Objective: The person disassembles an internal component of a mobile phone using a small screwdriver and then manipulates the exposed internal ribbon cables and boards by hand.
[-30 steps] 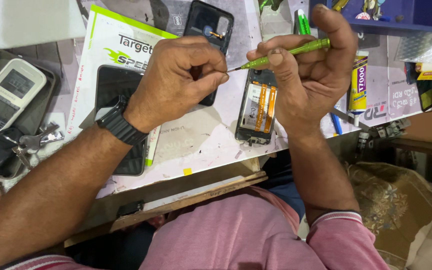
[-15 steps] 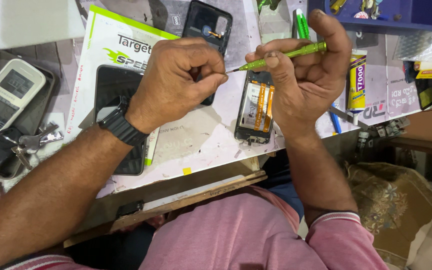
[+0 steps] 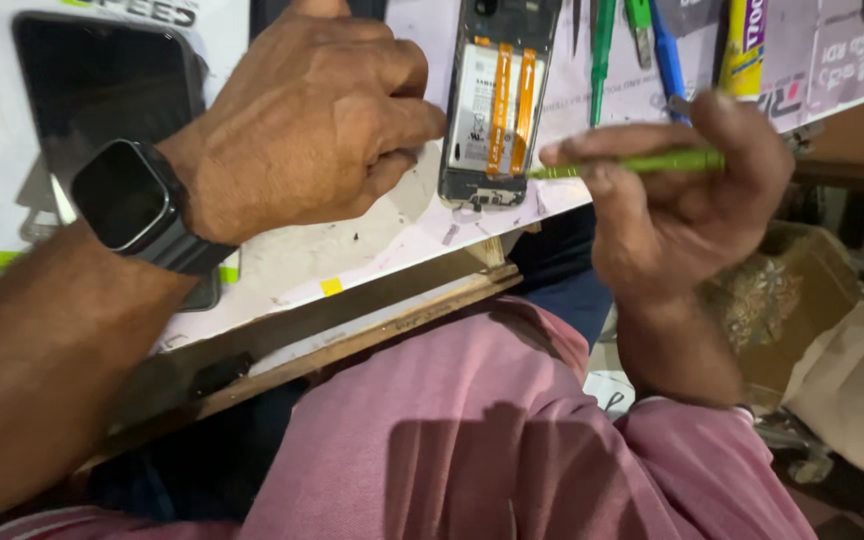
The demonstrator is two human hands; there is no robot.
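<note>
An opened phone (image 3: 497, 100) lies back-up on the white worktop, showing its battery and two orange flex strips. My left hand (image 3: 312, 120), a black watch (image 3: 132, 200) on its wrist, rests just left of the phone. Its fingers are curled tight and nothing shows in them. My right hand (image 3: 672, 210) hovers beyond the table's front edge, gripping a thin green screwdriver (image 3: 642, 163). The screwdriver's tip points left at the phone's lower right corner.
A black phone panel (image 3: 102, 90) lies on a white box at the left. Green and blue tools (image 3: 602, 50) and a yellow tube (image 3: 747, 45) lie behind the phone. A wooden strip (image 3: 372, 330) edges the table. A cardboard box (image 3: 782, 300) sits low on the right.
The view has closed in on the table edge. My hands have parted: the screwdriver tip left my left fingers, and my right hand dropped toward the front edge.
</note>
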